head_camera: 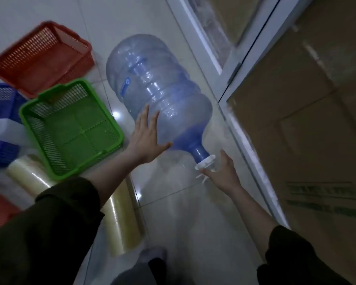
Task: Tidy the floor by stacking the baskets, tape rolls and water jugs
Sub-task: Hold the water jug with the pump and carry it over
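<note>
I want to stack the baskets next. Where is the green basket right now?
In the head view, the green basket sits on the floor left of centre, left of the water jug, between the red basket and the clear tape roll.

The water jug [156,87] is clear blue with a white cap [205,162]; the mesh baskets are red [43,58], green [70,126] and blue [0,99].

Pale glossy tiled floor [119,21]. On it, close together: a red basket [43,58], a green basket [70,128], a blue basket [0,99] and clear tape rolls [121,219]; a water jug [158,89] apparently lies on its side nearby.
</note>
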